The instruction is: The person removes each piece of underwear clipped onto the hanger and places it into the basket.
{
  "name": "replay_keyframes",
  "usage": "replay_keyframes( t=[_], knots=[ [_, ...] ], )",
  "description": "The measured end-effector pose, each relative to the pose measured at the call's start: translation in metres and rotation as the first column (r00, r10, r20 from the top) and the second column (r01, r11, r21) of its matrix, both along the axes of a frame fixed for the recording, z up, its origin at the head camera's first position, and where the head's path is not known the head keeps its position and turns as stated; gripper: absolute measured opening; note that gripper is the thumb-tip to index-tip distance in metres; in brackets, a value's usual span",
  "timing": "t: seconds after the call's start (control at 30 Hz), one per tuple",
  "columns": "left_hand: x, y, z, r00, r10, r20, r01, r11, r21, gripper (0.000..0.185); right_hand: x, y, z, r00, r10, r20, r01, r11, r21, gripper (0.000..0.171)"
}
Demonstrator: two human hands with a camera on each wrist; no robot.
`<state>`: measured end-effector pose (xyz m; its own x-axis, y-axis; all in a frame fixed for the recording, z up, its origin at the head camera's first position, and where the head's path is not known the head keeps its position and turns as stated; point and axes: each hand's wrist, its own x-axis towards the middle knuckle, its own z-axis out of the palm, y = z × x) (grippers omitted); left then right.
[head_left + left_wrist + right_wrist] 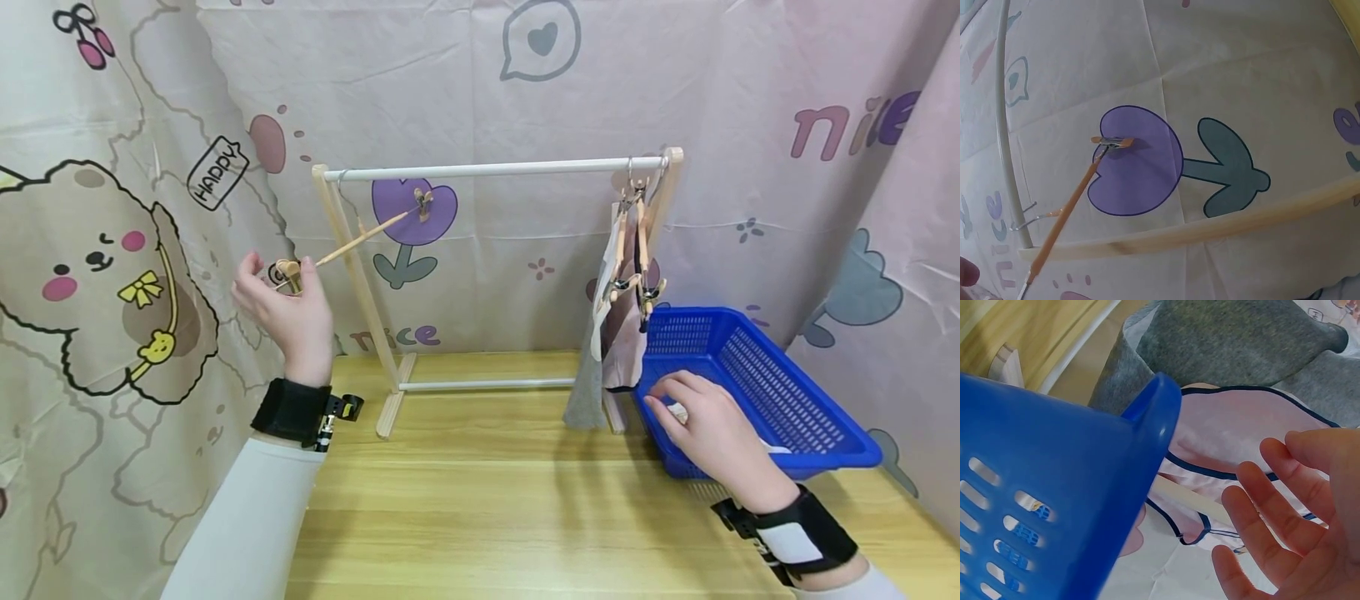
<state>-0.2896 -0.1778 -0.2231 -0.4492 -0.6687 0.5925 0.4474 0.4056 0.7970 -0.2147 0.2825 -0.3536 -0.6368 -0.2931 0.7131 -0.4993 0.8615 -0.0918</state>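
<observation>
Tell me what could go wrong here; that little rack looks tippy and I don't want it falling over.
The left hand holds one clip end of a wooden hanger whose hook hangs on the rail; pulling sideways could tip the light rack. The clothes all hang at the right end, so the load is lopsided. The right hand at the blue basket rim could nudge it into the rack's foot.
</observation>
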Motion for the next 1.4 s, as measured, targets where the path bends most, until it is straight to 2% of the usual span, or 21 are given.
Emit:
replay_keyframes(
  t=[0.13,0.23,0.33,0.43,0.63,0.7,0.77,0.93,1.13,1.27,1.4],
  knots=[
    [0.005,0.006,0.002,0.993,0.121,-0.003,-0.120,0.988,-0.093,0.066,0.000,0.000,0.001,1.000,0.000,-0.002,0.000,1.000,0.001,0.013],
    [0.009,0.013,0.004,0.987,0.149,-0.061,-0.157,0.976,-0.153,0.066,0.000,-0.001,0.001,1.000,-0.003,0.002,0.003,1.000,0.001,0.013],
    [0.013,0.023,0.005,0.984,0.123,-0.132,-0.150,0.964,-0.221,0.065,-0.001,0.000,0.002,1.000,-0.003,0.004,0.003,1.000,0.004,0.013],
    [0.016,0.034,0.005,0.983,0.059,-0.173,-0.110,0.948,-0.299,0.064,-0.001,0.000,0.003,1.000,-0.001,0.000,0.001,1.000,0.008,0.013],
    [0.020,0.056,0.007,0.988,-0.092,-0.126,0.028,0.901,-0.432,0.065,0.000,-0.001,0.006,1.000,-0.002,0.003,0.002,1.000,0.009,0.011],
    [0.022,0.065,0.008,0.984,-0.140,-0.106,0.073,0.876,-0.476,0.066,0.000,-0.001,0.006,1.000,-0.005,0.009,0.005,1.000,0.009,0.011],
    [0.025,0.073,0.010,0.979,-0.189,-0.080,0.120,0.842,-0.527,0.066,0.000,-0.001,0.006,1.000,-0.009,0.017,0.009,1.000,0.011,0.011],
    [0.032,0.097,0.010,0.961,-0.274,0.019,0.221,0.729,-0.648,0.068,-0.001,0.000,0.003,1.000,-0.011,0.026,0.010,1.000,0.021,0.011],
    [0.039,0.128,0.011,0.940,-0.332,0.077,0.274,0.602,-0.750,0.066,-0.001,0.000,0.000,1.000,-0.007,0.014,0.007,1.000,0.012,0.012],
    [0.043,0.147,0.011,0.924,-0.372,0.094,0.299,0.545,-0.783,0.064,0.000,-0.001,-0.001,1.000,-0.001,0.008,0.001,1.000,-0.004,0.013],
    [0.048,0.162,0.011,0.913,-0.385,0.136,0.331,0.502,-0.799,0.062,0.000,-0.003,-0.002,1.000,-0.005,0.027,0.006,1.000,-0.010,0.012]
  ],
)
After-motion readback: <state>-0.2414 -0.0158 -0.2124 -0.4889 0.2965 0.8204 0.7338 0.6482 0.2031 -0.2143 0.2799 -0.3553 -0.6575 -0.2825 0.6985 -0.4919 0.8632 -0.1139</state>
